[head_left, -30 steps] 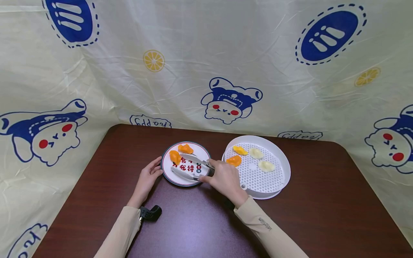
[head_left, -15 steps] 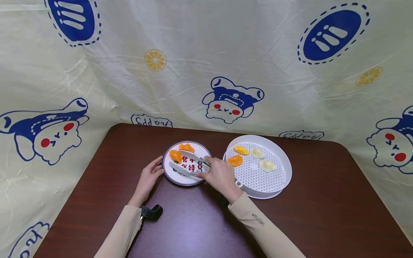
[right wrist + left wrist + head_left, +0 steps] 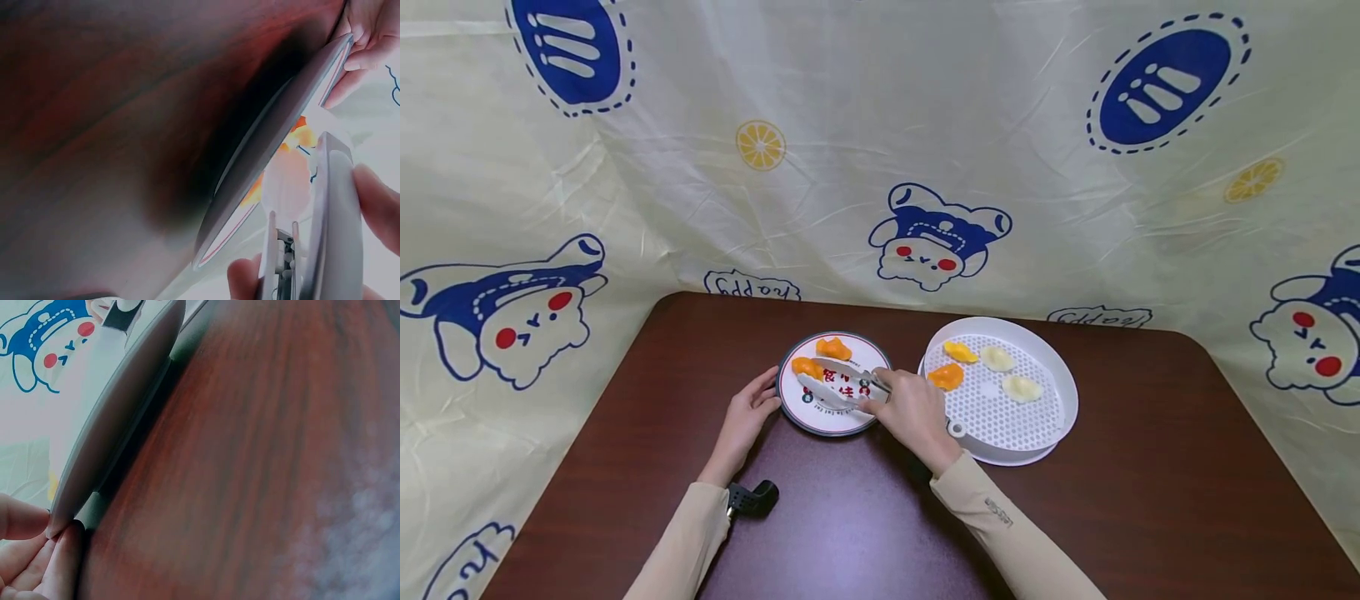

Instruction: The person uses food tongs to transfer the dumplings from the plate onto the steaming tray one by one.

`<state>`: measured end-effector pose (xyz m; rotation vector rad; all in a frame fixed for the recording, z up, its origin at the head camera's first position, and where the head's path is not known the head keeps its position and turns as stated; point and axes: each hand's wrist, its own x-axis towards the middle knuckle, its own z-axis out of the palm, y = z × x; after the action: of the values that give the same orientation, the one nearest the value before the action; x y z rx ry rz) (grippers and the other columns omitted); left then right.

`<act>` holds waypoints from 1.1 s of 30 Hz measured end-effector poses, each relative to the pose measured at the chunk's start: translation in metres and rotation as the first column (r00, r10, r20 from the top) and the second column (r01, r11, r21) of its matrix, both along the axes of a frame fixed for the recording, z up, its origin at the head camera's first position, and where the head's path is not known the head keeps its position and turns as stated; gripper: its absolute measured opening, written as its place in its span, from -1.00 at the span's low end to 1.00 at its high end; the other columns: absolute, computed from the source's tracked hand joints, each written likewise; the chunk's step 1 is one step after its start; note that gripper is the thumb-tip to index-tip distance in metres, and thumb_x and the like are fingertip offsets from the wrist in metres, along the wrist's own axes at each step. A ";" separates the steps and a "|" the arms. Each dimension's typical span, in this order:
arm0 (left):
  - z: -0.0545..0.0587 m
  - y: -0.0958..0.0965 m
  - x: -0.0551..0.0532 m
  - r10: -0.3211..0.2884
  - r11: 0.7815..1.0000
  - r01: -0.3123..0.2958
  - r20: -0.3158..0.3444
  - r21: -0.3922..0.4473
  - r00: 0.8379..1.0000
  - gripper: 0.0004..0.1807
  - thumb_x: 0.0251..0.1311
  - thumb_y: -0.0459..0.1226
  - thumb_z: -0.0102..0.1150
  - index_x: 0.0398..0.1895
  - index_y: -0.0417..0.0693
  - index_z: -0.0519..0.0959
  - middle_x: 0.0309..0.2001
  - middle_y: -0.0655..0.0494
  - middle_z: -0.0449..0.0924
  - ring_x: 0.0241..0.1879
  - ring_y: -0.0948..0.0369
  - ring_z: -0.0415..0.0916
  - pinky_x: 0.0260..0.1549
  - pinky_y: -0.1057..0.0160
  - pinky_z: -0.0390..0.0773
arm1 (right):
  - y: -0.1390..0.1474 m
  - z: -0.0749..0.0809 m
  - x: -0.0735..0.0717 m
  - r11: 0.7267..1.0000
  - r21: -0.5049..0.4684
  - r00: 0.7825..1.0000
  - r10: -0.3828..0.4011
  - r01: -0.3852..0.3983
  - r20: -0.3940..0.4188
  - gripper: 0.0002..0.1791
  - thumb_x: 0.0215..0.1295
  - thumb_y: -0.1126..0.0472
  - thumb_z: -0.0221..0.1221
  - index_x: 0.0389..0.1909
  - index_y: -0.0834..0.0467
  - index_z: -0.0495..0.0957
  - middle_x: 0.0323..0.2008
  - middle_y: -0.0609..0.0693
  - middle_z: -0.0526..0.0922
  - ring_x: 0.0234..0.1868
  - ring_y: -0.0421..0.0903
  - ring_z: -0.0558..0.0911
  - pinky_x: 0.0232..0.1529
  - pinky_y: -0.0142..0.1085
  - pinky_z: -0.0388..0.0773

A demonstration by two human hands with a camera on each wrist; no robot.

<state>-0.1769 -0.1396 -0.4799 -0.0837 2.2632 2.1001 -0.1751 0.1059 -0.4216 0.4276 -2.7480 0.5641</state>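
Observation:
My left hand [image 3: 743, 421] pinches the left rim of a round white plate [image 3: 797, 404] with a dark edge and red lettering; in the left wrist view the thumb is on top and the curled fingers [image 3: 59, 562] lie beneath. My right hand [image 3: 913, 412] grips metal tongs [image 3: 838, 366] over that plate. The tongs' tips are spread on either side of an orange dumpling-like piece [image 3: 805, 367], right at its edge. Behind it on the plate sits a second orange piece [image 3: 833, 348]. From the right wrist view, the tongs' broad handle [image 3: 340, 206] lies between thumb and fingers.
A white round steamer basket [image 3: 1062, 375] with a perforated floor stands right of the plate, beside my right wrist. It holds a yellow piece [image 3: 960, 352], an orange piece [image 3: 946, 377] and two pale ones [image 3: 997, 358]. A printed curtain [image 3: 820, 225] hangs behind the brown table [image 3: 1150, 433].
My right hand has shifted slightly left, away from the steamer basket. The tongs' tips have come closer together around the left orange piece. My left hand keeps its hold on the plate.

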 end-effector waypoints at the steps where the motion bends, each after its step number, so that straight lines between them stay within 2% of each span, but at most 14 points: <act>1: 0.000 0.000 0.000 -0.001 1.000 0.001 -0.001 0.002 1.000 -0.43 0.27 -0.51 -0.03 0.37 -0.32 0.23 0.31 -0.29 0.25 0.20 -0.07 0.33 -0.09 0.57 0.39 | 0.002 0.000 0.001 1.000 -0.007 1.000 0.006 -0.006 -0.007 -0.50 -0.11 -0.06 0.45 -0.12 0.09 0.70 -0.46 -0.02 0.65 -0.54 -0.05 0.55 -0.62 -0.23 0.35; 9: 0.000 0.000 0.000 -0.001 1.000 0.001 0.007 -0.004 1.000 -0.43 0.27 -0.50 -0.04 0.38 -0.31 0.22 0.32 -0.27 0.25 0.20 -0.04 0.33 -0.07 0.55 0.39 | 0.018 0.013 0.008 0.997 -0.048 0.997 0.056 -0.058 -0.057 -0.46 -0.14 -0.04 0.47 -0.10 0.12 0.69 -0.35 0.00 0.70 -0.54 -0.07 0.55 -0.62 -0.26 0.34; 14: -0.001 0.001 0.000 0.005 1.000 -0.005 0.006 0.002 1.000 -0.43 0.27 -0.51 -0.04 0.38 -0.31 0.22 0.32 -0.26 0.26 0.20 -0.04 0.33 -0.06 0.53 0.40 | 0.031 0.022 0.014 0.996 -0.065 0.997 0.051 -0.054 -0.050 -0.46 -0.15 -0.05 0.49 -0.09 0.11 0.68 -0.33 -0.03 0.71 -0.53 -0.11 0.52 -0.61 -0.28 0.33; 19: 0.001 0.001 0.001 0.005 1.000 -0.005 0.001 0.003 1.000 -0.43 0.27 -0.52 -0.04 0.38 -0.32 0.23 0.31 -0.27 0.26 0.19 -0.04 0.34 -0.08 0.55 0.40 | 0.043 0.026 0.019 0.996 -0.085 0.999 0.038 -0.041 -0.034 -0.45 -0.16 -0.05 0.49 -0.09 0.09 0.69 -0.34 -0.05 0.71 -0.58 -0.15 0.39 -0.63 -0.29 0.28; 26: 0.000 0.001 0.000 0.001 1.000 -0.001 0.004 -0.011 1.000 -0.43 0.28 -0.50 -0.04 0.38 -0.31 0.23 0.32 -0.26 0.25 0.21 -0.04 0.33 -0.01 0.49 0.40 | 0.061 0.032 0.025 0.995 -0.092 0.998 0.025 -0.031 -0.057 -0.45 -0.16 -0.05 0.48 -0.10 0.10 0.69 -0.30 -0.04 0.72 -0.45 -0.07 0.57 -0.54 -0.22 0.40; 28: -0.001 0.001 0.000 0.001 1.000 -0.001 -0.010 -0.015 1.000 -0.43 0.27 -0.49 -0.04 0.38 -0.31 0.23 0.32 -0.28 0.25 0.20 -0.06 0.33 0.01 0.45 0.40 | 0.067 0.033 0.026 0.996 -0.088 0.998 0.017 -0.022 -0.055 -0.45 -0.15 -0.07 0.48 -0.10 0.10 0.69 -0.27 -0.03 0.72 -0.39 -0.03 0.62 -0.50 -0.18 0.44; 33: -0.001 0.002 0.005 0.010 1.000 -0.011 -0.103 -0.007 0.995 -0.45 0.23 -0.43 0.01 0.33 -0.35 0.29 0.25 -0.33 0.32 0.11 -0.02 0.41 -0.07 0.47 0.43 | 0.084 0.035 0.030 0.998 -0.069 0.998 0.002 -0.007 -0.064 -0.43 -0.15 -0.06 0.48 -0.07 0.12 0.69 -0.22 0.02 0.72 -0.27 0.03 0.67 -0.43 -0.11 0.51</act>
<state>-0.1723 -0.1374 -0.4814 0.0119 2.3328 2.1485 -0.1449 0.1899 -0.3870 0.4281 -2.6590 0.6334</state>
